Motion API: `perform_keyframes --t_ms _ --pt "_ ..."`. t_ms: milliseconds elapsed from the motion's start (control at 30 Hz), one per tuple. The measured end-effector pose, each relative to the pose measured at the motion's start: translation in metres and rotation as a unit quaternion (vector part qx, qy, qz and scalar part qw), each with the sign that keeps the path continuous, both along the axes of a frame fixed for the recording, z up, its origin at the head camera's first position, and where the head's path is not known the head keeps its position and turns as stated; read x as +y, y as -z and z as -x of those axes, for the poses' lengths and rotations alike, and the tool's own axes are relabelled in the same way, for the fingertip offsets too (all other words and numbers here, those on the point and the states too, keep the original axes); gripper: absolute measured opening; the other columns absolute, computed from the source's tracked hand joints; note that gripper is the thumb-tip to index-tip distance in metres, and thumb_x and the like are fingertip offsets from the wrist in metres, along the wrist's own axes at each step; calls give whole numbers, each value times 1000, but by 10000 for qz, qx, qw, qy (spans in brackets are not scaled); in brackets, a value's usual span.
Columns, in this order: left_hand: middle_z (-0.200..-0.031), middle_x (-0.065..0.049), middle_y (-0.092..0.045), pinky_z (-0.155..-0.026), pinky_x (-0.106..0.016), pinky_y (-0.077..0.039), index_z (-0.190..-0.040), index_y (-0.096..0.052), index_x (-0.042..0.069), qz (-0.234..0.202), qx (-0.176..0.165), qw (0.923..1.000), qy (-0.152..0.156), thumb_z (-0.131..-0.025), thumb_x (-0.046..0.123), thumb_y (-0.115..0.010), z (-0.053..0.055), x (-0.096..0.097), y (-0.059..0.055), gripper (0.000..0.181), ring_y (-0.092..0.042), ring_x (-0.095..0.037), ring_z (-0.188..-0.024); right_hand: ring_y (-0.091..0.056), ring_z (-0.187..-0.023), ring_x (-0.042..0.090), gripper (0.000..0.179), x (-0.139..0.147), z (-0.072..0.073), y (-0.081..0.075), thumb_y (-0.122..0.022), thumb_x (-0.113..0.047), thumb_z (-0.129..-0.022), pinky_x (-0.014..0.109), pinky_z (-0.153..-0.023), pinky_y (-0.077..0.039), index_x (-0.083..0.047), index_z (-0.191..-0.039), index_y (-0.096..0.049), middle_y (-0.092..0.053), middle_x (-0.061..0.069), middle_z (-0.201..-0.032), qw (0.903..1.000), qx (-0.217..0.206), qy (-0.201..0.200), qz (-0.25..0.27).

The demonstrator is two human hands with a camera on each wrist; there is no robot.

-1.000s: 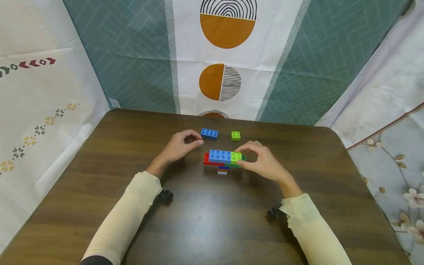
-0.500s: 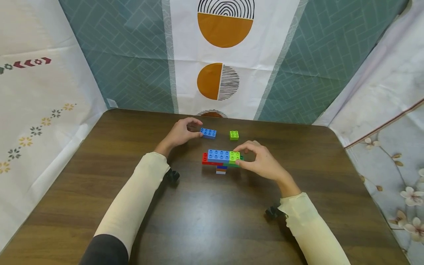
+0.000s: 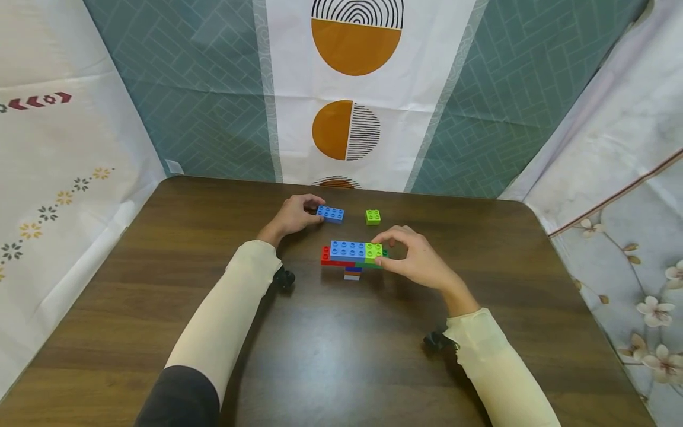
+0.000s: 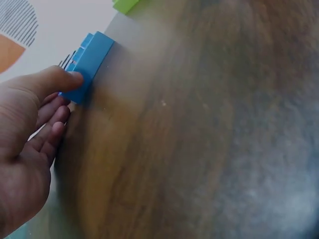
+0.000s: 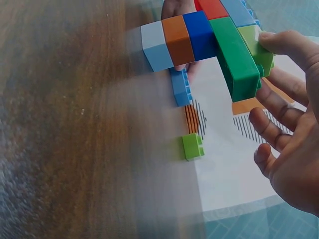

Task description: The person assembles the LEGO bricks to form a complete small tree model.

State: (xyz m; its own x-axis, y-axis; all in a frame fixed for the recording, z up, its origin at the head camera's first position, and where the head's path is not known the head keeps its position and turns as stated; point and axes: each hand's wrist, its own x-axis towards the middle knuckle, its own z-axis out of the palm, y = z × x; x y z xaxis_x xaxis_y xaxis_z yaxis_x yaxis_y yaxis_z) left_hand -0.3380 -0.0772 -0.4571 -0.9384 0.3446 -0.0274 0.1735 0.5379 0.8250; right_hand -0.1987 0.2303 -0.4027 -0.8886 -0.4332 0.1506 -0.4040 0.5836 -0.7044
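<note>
At the far side of the table my left hand (image 3: 295,214) pinches the left end of a loose blue toy brick (image 3: 331,214). The left wrist view has the thumb (image 4: 67,79) against the side of that brick. My right hand (image 3: 417,255) holds a lime brick (image 3: 373,252) between thumb and fingers, at the right end of a T-shaped brick structure. Beside the lime one on top is a blue brick (image 3: 348,249). Below them lie red (image 3: 326,256) and green (image 5: 234,59) bricks. Dark blue (image 5: 200,35), orange (image 5: 178,42) and pale (image 5: 157,50) bricks form the stem.
A loose lime brick (image 3: 373,217) lies to the right of the loose blue one, behind the structure. The brown wooden table (image 3: 331,356) ends at a patterned cloth backdrop (image 3: 213,118), with more cloth hanging at both sides.
My left hand has moved away from beside the structure, back to the loose blue brick, and now grips its end. The right hand stays on the structure's lime brick. The head view has shifted slightly.
</note>
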Motion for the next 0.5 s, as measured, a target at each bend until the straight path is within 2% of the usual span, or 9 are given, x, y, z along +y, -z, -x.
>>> perform_keyframes --t_ms 267,500 --pt "-126 -14 -68 -107 -46 -50 -128 -69 9 23 70 9998 -177 -94 21 -77 -6 -6 1 38 -58 -30 -115 -51 -108 21 34 -2 0 0 -80 -25 -89 41 -90 -46 -20 -121 -70 -66 -1 -113 10000 -38 -27 22" --pt "-122 -14 -71 -101 -44 -53 -123 -71 7 -311 239 9989 -259 -91 23 -80 -18 -13 1 37 -62 -30 -109 -50 -107 20 33 -1 0 1 -80 -25 -89 41 -89 -46 -22 -120 -70 -66 -3 -112 9999 -92 43 19"
